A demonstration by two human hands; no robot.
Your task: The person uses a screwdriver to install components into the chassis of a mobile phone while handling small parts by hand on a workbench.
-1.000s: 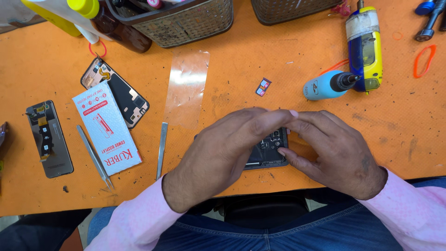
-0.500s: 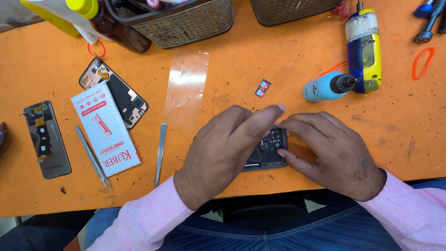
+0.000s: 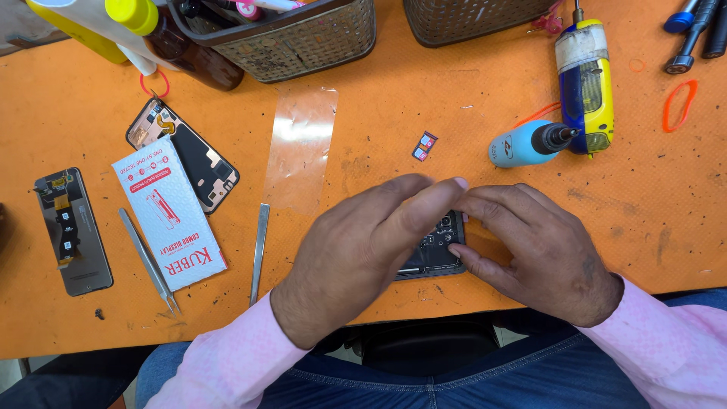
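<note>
Fingertips [image 3: 454, 184] of the left hand [image 3: 363, 250] and right hand [image 3: 541, 250] meet over a dark opened phone [image 3: 439, 254], pressing on it rather than gripping, near the front edge of the scuffed orange table [image 3: 666, 197]. Beside the left hand lie 2 slim metal tools: spudger [image 3: 259, 254] and tweezers [image 3: 148, 261].

Most of the opened phone [image 3: 439, 246] is covered by the left hand [image 3: 363, 242] and the right hand [image 3: 538, 250]; whether it is gripped cannot be told. At twelve o'clock, two baskets [image 3: 303, 38] are cut by the edge. At one o'clock, dark tool handles [image 3: 693, 26] are cut as well.
</note>
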